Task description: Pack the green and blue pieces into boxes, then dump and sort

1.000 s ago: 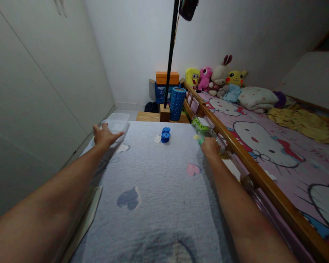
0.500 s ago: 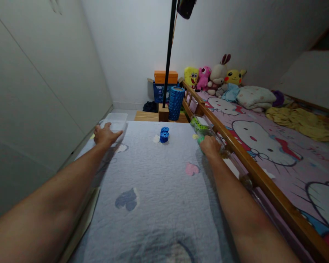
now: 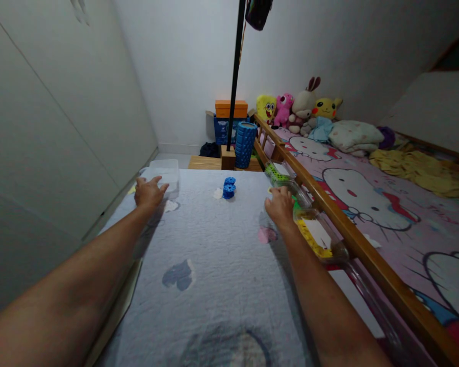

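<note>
My left hand (image 3: 150, 192) is open at the far left of the cloth-covered table, thumb and fingers spread, beside a clear plastic container (image 3: 169, 165). Whether it touches the container I cannot tell. My right hand (image 3: 280, 205) is above the right side of the cloth, its fingers curled together; what is in them, if anything, is hidden. Just right of it stands a clear box with green pieces (image 3: 296, 204), partly covered by the hand. Between the hands, toward the far edge, two blue toothed round pieces (image 3: 229, 188) sit one behind the other.
Along the right edge are a box of lime-green pieces (image 3: 278, 174) and a box of yellow pieces (image 3: 314, 238). A wooden bed rail (image 3: 329, 206) runs beside them. Beyond the table stand a black pole (image 3: 235, 76) and a blue foam roller (image 3: 245, 145).
My right hand has come out of the box of green pieces and moved left over the cloth. The yellow pieces now show. My left hand has shifted slightly and stays spread by the clear container.
</note>
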`<state>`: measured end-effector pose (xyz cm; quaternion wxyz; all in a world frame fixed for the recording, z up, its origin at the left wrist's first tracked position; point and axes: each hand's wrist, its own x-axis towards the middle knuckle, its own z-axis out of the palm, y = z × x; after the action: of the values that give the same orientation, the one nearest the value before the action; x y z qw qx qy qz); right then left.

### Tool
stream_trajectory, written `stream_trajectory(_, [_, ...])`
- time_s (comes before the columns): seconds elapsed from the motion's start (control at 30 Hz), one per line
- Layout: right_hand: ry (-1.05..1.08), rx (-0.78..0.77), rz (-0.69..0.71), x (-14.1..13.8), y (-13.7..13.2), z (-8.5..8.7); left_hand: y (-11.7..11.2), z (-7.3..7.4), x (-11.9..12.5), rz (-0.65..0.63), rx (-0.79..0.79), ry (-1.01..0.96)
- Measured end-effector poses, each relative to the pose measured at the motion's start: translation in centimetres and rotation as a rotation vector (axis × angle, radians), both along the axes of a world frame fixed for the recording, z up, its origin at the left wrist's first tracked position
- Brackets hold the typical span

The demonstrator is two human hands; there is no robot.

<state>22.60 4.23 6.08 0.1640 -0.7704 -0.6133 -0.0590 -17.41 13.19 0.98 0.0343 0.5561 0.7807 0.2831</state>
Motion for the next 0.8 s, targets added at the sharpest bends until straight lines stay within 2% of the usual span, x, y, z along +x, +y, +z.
stream_trajectory(0.17, [0.138, -0.018, 0.222, -4.2, -3.5, -3.2, -1.6, 0.0, 0.7, -0.04, -0.048, 0.044])
stream_trajectory(0.27, [0.233, -0.041, 0.324, -6.2, -5.7, -5.4, -3.6, 0.3, 1.7, -0.075, -0.074, 0.078])
stream_trajectory(0.37, [0.323, -0.081, 0.415, -7.5, -7.5, -6.6, -6.2, 0.6, 3.0, -0.112, -0.098, 0.092])
stream_trajectory(0.5, [0.437, -0.129, 0.484, -8.5, -8.6, -6.4, -10.1, 0.8, 4.8, -0.149, -0.107, 0.093])
stream_trajectory(0.6, [0.645, -0.131, 0.495, -9.1, -8.8, -5.8, -13.2, 0.5, 6.2, -0.199, -0.09, 0.069])
stream_trajectory(0.8, [1.219, -0.248, 0.305, -10.8, -9.1, -5.5, -19.0, -0.5, 9.4, -0.311, -0.031, -0.043])
